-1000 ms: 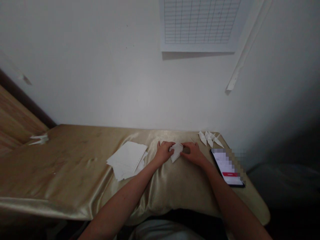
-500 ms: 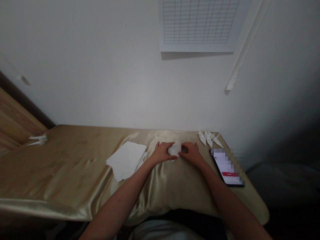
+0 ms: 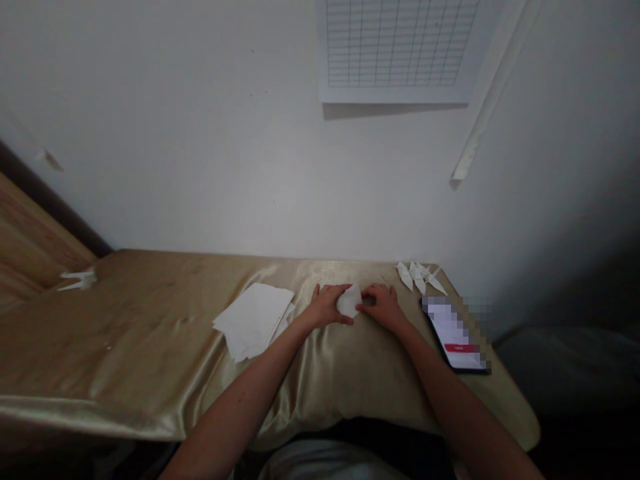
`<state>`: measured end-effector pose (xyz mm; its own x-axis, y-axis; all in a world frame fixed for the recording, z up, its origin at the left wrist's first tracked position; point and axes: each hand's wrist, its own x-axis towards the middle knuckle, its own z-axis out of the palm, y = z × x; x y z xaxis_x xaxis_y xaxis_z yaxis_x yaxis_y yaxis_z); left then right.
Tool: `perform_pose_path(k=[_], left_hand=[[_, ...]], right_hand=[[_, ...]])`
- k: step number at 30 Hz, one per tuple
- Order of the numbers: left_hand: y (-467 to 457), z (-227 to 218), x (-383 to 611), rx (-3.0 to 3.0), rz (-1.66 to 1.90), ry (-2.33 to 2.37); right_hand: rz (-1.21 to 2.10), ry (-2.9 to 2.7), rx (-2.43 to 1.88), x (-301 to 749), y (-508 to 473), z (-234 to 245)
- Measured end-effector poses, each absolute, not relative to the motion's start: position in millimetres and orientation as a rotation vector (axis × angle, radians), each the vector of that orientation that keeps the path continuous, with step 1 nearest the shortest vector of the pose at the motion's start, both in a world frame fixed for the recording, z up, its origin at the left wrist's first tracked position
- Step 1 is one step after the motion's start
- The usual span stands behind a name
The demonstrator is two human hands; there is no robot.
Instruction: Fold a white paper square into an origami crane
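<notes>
"What is laid out here?"

"Largest first: the satin-covered table (image 3: 150,320), beneath the phone (image 3: 454,337). The paper stack (image 3: 257,313) lies well left of the phone, presumably to put sheets within the left hand's (image 3: 326,305) reach. The folded shapes (image 3: 419,279), just beyond the phone's far end, seem set aside from handling."

"And the grip?"

"The left hand spans the folded paper (image 3: 350,302) between thumb and fingers. The right hand (image 3: 384,305), nearer the phone, rests its thumb tip at the paper's right edge, probably to steady it (whether it truly pinches, I cannot tell)."

"The folded paper's bearing?"

"Left of the phone, level with its far end. Long axis roughly near-to-far, apparent point facing away from the person; near end partly behind the left thumb."
</notes>
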<state>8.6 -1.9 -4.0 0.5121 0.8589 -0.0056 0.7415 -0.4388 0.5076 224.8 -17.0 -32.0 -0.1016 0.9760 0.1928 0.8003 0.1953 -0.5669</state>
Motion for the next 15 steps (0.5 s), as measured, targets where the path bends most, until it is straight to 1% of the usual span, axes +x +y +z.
perform_pose_path(k=[7,15], left_hand=[[-2,-2,8,2.31,0.364,1.294],[0,-6,6,2.301,0.404,1.256]], right_hand=[[0.539,-2.017,-1.575,238,-17,-22],[0.472,-1.938,-1.674,227,-20,-22]])
